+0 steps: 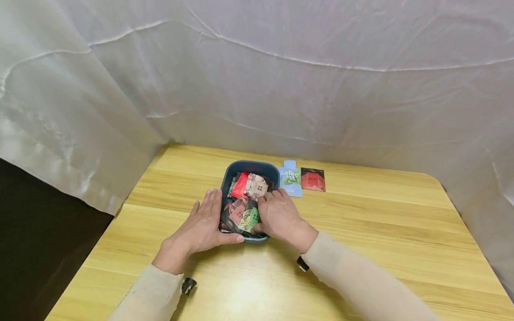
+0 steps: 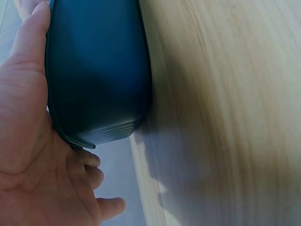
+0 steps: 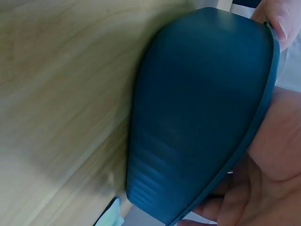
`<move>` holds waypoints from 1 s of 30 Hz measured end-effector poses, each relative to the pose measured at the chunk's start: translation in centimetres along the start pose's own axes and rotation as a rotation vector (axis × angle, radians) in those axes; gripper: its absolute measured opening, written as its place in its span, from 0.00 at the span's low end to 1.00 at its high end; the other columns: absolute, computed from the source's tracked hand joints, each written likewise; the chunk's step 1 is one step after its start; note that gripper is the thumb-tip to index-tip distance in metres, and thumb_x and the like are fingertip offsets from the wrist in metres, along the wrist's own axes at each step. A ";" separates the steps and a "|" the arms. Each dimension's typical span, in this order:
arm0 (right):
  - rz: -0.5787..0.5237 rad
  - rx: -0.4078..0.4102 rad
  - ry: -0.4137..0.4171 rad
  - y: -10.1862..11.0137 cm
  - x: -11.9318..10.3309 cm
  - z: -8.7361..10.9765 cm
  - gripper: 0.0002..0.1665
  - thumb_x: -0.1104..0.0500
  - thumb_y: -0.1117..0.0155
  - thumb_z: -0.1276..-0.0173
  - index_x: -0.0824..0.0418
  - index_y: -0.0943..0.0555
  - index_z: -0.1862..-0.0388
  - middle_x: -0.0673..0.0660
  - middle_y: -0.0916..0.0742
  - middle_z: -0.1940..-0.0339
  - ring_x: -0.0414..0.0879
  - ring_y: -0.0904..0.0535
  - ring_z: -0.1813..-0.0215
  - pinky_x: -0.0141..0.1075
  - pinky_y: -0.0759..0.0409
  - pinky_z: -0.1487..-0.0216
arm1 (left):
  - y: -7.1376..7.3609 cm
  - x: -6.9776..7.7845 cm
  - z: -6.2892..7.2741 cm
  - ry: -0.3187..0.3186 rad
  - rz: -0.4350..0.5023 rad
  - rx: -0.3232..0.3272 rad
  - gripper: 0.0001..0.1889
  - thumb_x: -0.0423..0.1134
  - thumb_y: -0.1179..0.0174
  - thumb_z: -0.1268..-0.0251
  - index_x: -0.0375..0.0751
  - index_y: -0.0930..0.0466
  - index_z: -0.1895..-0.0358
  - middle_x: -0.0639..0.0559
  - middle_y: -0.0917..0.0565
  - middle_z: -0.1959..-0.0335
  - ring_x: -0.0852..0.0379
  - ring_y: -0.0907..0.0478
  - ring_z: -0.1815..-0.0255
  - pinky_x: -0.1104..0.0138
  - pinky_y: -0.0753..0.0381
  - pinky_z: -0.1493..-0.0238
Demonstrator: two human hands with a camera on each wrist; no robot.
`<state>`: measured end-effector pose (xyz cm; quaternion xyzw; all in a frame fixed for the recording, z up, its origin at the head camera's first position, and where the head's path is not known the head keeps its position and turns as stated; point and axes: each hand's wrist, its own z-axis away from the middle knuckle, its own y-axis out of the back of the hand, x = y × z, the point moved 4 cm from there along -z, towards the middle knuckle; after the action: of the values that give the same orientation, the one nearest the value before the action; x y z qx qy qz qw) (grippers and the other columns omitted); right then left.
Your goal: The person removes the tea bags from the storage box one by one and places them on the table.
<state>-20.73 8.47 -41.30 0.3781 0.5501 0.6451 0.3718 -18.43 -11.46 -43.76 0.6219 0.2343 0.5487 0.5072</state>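
Observation:
A dark blue plastic bin [image 1: 250, 165] stands on the table, filled with loose tea packets [image 1: 241, 214] in black, red, green and a floral beige. Along its left side lies my left hand [image 1: 202, 223], fingers straight and thumb along the front rim. My right hand [image 1: 281, 216] reaches over the right rim, its fingers bent down among the packets and its thumb near one with a green label [image 1: 254, 217]. Whether it pinches a packet is hidden. Both wrist views show the bin's outer wall [image 2: 99, 61], with the right palm [image 3: 277, 141] beside the rim.
Right of the bin, a light blue packet [image 1: 291, 183] printed "LeTea" lies flat, and a black and red packet [image 1: 313, 179] lies beside it. The wooden table [image 1: 361, 232] ends at a pale hanging cloth [image 1: 281, 89] at the back.

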 end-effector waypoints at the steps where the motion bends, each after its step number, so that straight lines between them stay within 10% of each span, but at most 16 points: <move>1: -0.006 -0.005 -0.008 0.0 0.0 0.0 0.56 0.24 0.24 0.45 0.67 0.20 0.34 0.64 0.15 0.37 0.60 0.22 0.31 0.57 0.35 0.19 | 0.0 0.0 0.0 0.004 0.000 -0.002 0.77 0.83 0.36 0.49 0.31 0.66 0.14 0.34 0.61 0.12 0.38 0.66 0.11 0.38 0.59 0.15; 15: 0.011 -0.140 -0.069 -1.1 -0.6 -0.9 0.65 0.23 0.24 0.47 0.64 0.28 0.22 0.62 0.21 0.26 0.60 0.29 0.24 0.66 0.45 0.18 | -0.1 0.0 0.0 0.000 -0.022 0.004 0.77 0.83 0.37 0.49 0.30 0.65 0.15 0.34 0.60 0.12 0.37 0.65 0.11 0.37 0.58 0.15; 30: -0.029 0.012 -0.046 -1.2 -0.8 -0.6 0.60 0.29 0.22 0.43 0.63 0.31 0.24 0.63 0.20 0.31 0.62 0.26 0.30 0.64 0.33 0.23 | -0.2 0.1 -0.1 0.007 -0.016 -0.001 0.76 0.82 0.35 0.49 0.31 0.65 0.14 0.34 0.59 0.12 0.38 0.65 0.11 0.37 0.59 0.15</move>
<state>-20.82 7.70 -42.65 0.3871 0.5507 0.6275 0.3914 -18.39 -11.25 -43.86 0.6180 0.2410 0.5467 0.5110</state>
